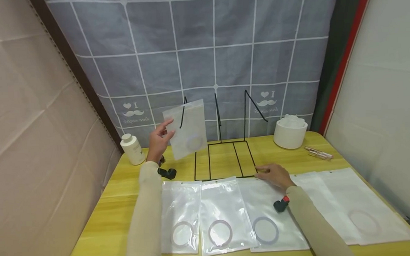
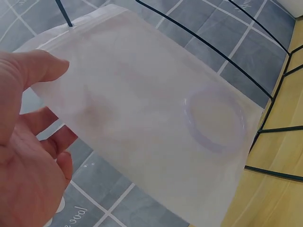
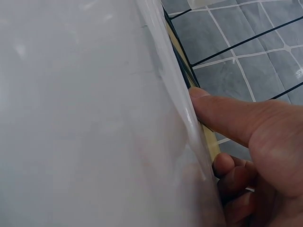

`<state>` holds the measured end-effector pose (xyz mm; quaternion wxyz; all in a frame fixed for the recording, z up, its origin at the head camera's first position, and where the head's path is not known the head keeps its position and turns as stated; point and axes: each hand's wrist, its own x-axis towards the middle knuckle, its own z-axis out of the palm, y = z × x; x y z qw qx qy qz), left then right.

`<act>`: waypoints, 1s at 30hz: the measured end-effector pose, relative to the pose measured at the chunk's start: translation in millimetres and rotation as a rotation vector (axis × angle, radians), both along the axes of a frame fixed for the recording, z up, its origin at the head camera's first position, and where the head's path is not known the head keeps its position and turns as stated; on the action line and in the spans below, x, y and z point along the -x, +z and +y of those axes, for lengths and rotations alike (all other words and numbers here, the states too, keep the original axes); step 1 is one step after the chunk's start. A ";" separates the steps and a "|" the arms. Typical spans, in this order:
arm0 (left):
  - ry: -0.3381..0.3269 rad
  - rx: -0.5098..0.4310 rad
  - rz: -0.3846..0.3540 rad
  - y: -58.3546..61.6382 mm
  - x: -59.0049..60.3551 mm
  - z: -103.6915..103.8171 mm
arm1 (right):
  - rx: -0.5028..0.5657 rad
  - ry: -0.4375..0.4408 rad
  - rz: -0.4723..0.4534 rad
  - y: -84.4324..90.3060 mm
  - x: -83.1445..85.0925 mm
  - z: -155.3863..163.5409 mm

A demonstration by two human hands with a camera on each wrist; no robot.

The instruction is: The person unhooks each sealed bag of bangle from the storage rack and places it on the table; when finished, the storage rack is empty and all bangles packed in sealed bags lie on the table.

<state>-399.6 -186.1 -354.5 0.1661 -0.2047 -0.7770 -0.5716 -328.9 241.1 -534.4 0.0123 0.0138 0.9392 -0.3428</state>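
Note:
A translucent zip bag (image 1: 186, 133) with a ring-shaped item (image 2: 215, 120) inside hangs tilted on the left hook of a black wire rack (image 1: 223, 142). My left hand (image 1: 159, 140) touches this bag's left edge; its thumb lies in front, apart from the fingers partly hidden behind. My right hand (image 1: 274, 175) rests low at the rack base's front right corner. In the right wrist view, its straight thumb (image 3: 222, 111) touches the black wire beside a bag's top edge, with the other fingers loosely curled.
Several similar bags (image 1: 223, 204) lie along the table's (image 1: 99, 226) front, some overlapping. A white bottle (image 1: 133, 149) stands at the left. A white round container (image 1: 290, 133) stands at the right, near slim pinkish items (image 1: 318, 153). Grey checked cloth (image 1: 193, 32) hangs behind the rack.

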 end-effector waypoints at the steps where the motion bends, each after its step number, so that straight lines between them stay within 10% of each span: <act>1: -0.002 0.002 0.006 0.2 -0.4 -0.2 | -0.002 0.000 -0.002 -0.1 -0.3 -0.6; 16: -0.059 -0.114 0.065 -2.6 -13.6 -10.5 | 0.014 -0.008 -0.002 4.8 -2.7 -4.7; 30: -0.022 -0.157 0.110 -5.4 -61.1 -23.3 | 0.011 -0.005 0.000 2.4 -2.1 -3.2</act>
